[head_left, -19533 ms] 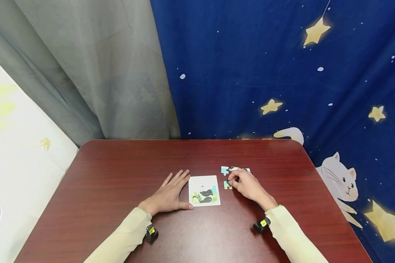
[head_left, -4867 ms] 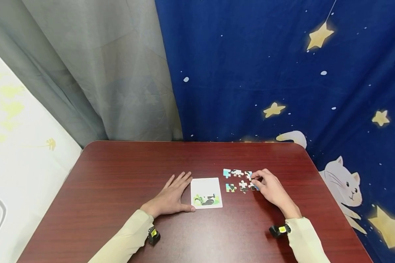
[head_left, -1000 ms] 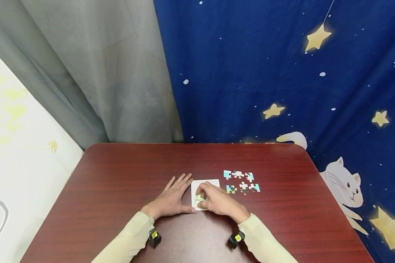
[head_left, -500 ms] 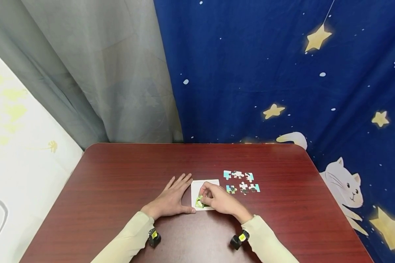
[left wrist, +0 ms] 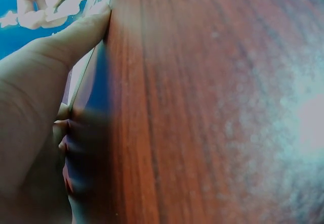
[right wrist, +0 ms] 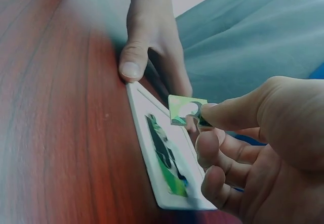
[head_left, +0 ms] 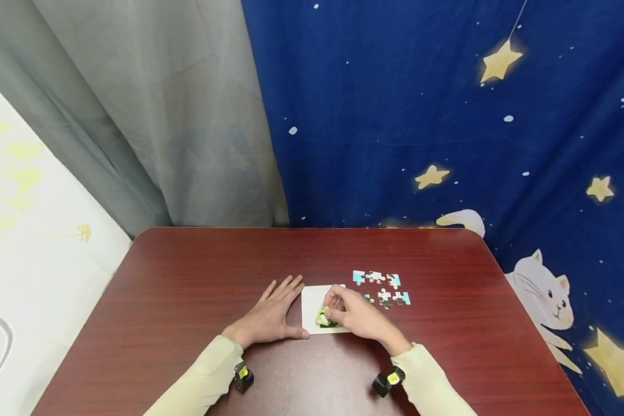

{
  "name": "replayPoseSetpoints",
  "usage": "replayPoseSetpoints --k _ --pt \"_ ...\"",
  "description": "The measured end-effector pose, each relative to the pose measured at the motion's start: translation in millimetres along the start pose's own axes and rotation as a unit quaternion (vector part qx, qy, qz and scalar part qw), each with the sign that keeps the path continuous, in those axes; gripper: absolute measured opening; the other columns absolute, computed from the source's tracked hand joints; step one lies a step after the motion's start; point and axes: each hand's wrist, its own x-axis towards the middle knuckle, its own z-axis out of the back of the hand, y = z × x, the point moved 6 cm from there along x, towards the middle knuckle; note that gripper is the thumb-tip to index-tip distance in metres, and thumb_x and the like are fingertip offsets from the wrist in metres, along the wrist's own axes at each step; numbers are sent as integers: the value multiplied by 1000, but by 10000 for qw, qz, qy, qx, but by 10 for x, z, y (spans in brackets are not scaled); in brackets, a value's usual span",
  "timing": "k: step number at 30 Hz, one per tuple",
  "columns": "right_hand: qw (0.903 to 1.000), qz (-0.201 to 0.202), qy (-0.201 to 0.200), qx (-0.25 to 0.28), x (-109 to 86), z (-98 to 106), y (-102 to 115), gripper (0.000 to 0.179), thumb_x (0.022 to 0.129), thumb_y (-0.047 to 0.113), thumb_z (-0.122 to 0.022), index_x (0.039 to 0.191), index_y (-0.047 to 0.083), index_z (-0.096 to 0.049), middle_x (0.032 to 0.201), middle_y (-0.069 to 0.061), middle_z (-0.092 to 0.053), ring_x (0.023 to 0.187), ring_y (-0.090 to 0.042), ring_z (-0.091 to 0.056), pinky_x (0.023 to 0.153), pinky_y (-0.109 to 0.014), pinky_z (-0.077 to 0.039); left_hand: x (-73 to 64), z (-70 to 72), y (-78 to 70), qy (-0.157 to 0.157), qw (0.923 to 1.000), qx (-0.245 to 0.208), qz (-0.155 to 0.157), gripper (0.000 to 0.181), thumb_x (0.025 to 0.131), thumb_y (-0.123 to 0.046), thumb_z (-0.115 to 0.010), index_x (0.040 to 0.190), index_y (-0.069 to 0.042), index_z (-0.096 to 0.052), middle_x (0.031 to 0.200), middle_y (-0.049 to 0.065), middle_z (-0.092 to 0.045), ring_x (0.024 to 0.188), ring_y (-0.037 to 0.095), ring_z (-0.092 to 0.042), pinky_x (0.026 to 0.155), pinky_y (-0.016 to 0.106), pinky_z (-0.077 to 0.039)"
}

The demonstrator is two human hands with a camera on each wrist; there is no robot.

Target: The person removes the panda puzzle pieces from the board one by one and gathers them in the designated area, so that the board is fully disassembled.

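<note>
My right hand (head_left: 359, 315) pinches a green jigsaw puzzle piece (right wrist: 186, 112) between thumb and fingers, lifted above the white puzzle board (head_left: 312, 296). In the right wrist view, black-and-green pieces (right wrist: 166, 158) still lie in the board's recess, along its near side. My left hand (head_left: 267, 316) lies flat on the table with fingers spread, its thumb and fingertips against the board's left edge. Several loose puzzle pieces (head_left: 385, 296), coloured blue, white and black, lie in two rows to the right of the board; my right hand partly hides one of them.
The dark red wooden table (head_left: 197, 266) extends around the board on all sides. Behind it hang a grey curtain (head_left: 208, 127) and a blue star-patterned curtain (head_left: 353, 133). A white surface with yellow prints (head_left: 36, 242) stands at the left.
The green piece has come out of the board's near-left corner and shifted right with my right hand. Earlier, upper pieces left the board for the table. My left hand stays put.
</note>
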Motion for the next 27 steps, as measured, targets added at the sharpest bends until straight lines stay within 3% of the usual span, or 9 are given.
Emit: replayPoseSetpoints --k 6,27 --pt "9999 -127 -73 -72 -110 109 -14 5 102 12 -68 105 12 -64 81 2 -63 69 -6 -57 61 -23 -49 -13 -1 -3 16 10000 -45 20 115 85 -66 -79 167 -2 -31 179 13 -22 168 37 -17 136 63 -12" --pt "9982 -438 -301 -279 -552 484 -315 4 102 9 -67 102 10 -63 86 -1 -63 68 -6 -51 64 -21 -44 -6 11 -12 69 10000 -16 31 115 86 -66 -79 167 -1 -30 179 14 -22 168 37 -16 136 63 -11"
